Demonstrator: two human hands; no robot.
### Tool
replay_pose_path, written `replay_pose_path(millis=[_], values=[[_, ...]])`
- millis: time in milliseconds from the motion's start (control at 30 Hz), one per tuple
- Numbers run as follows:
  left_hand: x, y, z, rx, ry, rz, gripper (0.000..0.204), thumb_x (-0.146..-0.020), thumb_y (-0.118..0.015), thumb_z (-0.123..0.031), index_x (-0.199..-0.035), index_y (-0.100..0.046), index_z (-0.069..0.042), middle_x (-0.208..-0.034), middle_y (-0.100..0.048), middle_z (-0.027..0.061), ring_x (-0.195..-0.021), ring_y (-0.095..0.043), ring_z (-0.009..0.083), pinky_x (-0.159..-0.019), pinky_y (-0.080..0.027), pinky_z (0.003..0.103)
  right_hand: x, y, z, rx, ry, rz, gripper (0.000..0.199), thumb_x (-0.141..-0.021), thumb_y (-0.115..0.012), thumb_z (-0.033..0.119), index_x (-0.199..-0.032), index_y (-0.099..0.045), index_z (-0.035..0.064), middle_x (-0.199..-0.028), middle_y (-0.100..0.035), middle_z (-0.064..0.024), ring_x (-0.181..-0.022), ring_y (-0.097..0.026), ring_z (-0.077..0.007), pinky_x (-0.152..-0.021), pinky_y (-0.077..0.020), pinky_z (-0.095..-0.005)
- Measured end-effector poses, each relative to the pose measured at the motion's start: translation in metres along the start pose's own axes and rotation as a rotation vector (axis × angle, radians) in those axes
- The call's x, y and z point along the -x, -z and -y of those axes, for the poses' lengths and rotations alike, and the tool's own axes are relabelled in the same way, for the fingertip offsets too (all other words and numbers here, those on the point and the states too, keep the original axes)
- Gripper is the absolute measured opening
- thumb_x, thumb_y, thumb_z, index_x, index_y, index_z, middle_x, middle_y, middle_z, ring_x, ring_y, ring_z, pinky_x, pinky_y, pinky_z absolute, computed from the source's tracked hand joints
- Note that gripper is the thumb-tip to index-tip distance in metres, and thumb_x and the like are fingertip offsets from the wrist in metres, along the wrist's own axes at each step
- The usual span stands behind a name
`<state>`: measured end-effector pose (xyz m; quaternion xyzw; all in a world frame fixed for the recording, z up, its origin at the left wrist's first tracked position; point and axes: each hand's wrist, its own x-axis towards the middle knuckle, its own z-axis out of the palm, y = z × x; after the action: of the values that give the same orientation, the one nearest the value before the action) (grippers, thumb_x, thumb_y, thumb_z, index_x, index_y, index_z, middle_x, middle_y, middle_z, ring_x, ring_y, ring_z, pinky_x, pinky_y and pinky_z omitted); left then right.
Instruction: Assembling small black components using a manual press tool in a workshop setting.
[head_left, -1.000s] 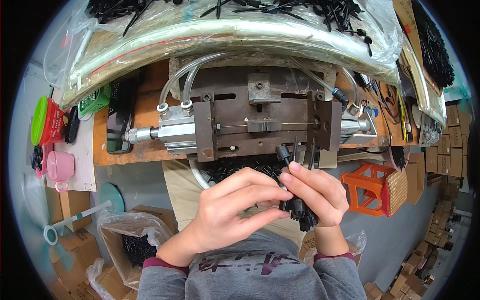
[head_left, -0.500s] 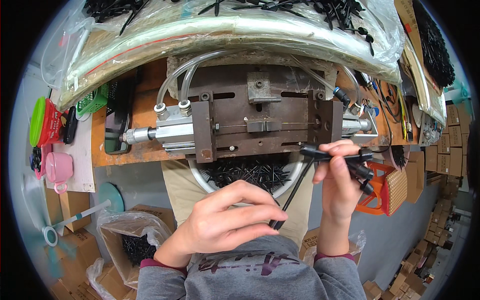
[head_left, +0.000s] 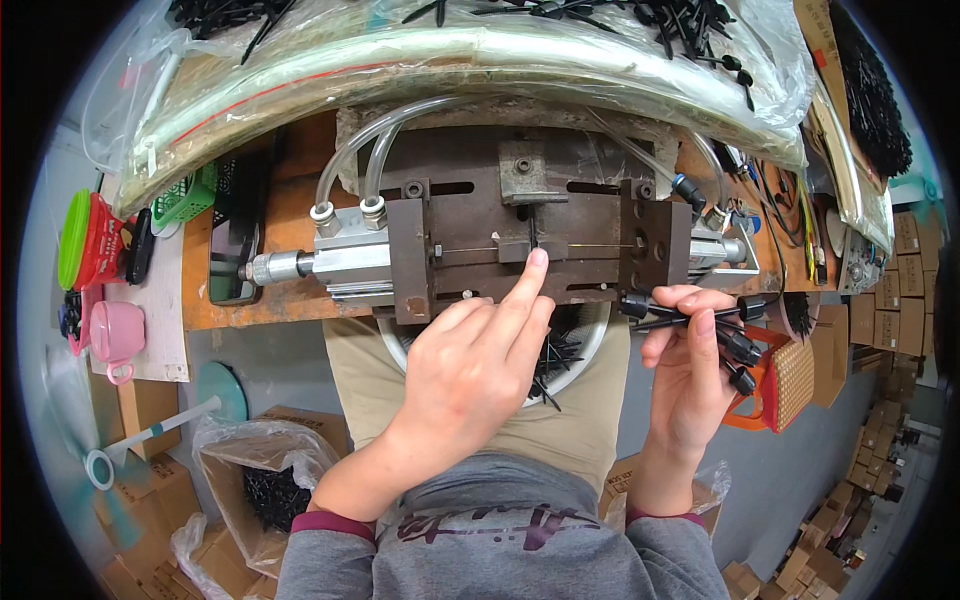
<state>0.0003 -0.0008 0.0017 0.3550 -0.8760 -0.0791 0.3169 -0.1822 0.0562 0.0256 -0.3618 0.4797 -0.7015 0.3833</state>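
Observation:
My left hand (head_left: 480, 350) reaches up over the metal fixture (head_left: 460, 215), its index finger stretched out. The fingertip touches the small clamp block (head_left: 515, 251) at the fixture's middle. A thin black plastic rod (head_left: 533, 222) stands between that block and the steel bracket (head_left: 522, 178) behind it; its near end is hidden under the finger. Off the fixture's right front corner, my right hand (head_left: 690, 350) is closed around a bunch of black plastic rods with thick knobbed ends (head_left: 735, 343). Below my left hand, a white basin (head_left: 590, 355) of black rods sits in my lap, partly covered.
Air cylinders (head_left: 350, 258) with clear hoses flank the fixture on the bench. Plastic-covered stock (head_left: 450, 60) with more black parts lies behind. A pink cup (head_left: 118, 335) stands at left, an orange stool (head_left: 775, 370) at right, and an open carton (head_left: 265, 490) of black parts on the floor.
My left hand has moved up from the basin to the clamp and let go of the black rod, which is now in the fixture. My right hand has shifted slightly right and down with its bunch.

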Motion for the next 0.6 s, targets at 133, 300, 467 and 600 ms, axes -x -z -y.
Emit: replay_pose_path(millis=[133,300,467,600], values=[[-0.004,0.004,-0.001,0.020,0.036,0.037,0.028,-0.070,-0.077,-0.008,-0.095,-0.069,-0.003,-0.123,-0.066,0.0128,-0.065,-0.064,0.0190,-0.061,-0.051,0.029,0.000,0.003,0.001,-0.061,-0.097,0.073,0.016,-0.097,-0.057,0.014,-0.098,-0.057,-0.0026,-0.098,-0.066,-0.0219,-0.057,-0.061,-0.0195,-0.053,-0.0504,-0.0271],[-0.004,0.008,-0.002,0.017,0.055,0.062,0.028,-0.069,-0.078,-0.010,-0.096,-0.069,-0.005,-0.122,-0.066,0.0105,-0.062,-0.062,0.0177,-0.058,-0.050,0.027,-0.002,0.001,-0.001,-0.186,-0.228,0.114,0.017,-0.097,-0.057,0.013,-0.097,-0.057,-0.0038,-0.092,-0.066,-0.0228,-0.052,-0.060,-0.0183,-0.046,-0.0495,-0.0247],[-0.010,0.017,-0.004,0.212,0.093,0.005,0.038,-0.066,-0.082,-0.011,-0.102,-0.071,-0.006,-0.115,-0.069,0.0102,-0.067,-0.065,0.0172,-0.060,-0.050,0.026,0.002,-0.004,0.002,-0.194,-0.310,0.131,0.015,-0.097,-0.058,0.011,-0.095,-0.058,-0.0043,-0.087,-0.067,-0.0224,-0.048,-0.059,-0.0182,-0.043,-0.0500,-0.0264],[-0.002,0.025,-0.011,0.583,0.012,-0.088,0.036,-0.063,-0.086,-0.009,-0.097,-0.074,-0.004,-0.095,-0.073,0.0109,-0.075,-0.068,0.0192,-0.061,-0.053,0.028,0.006,-0.009,-0.002,-0.258,-0.406,0.210,0.014,-0.096,-0.058,0.009,-0.096,-0.058,-0.0049,-0.087,-0.066,-0.0205,-0.049,-0.058,-0.0175,-0.043,-0.0496,-0.0257]])
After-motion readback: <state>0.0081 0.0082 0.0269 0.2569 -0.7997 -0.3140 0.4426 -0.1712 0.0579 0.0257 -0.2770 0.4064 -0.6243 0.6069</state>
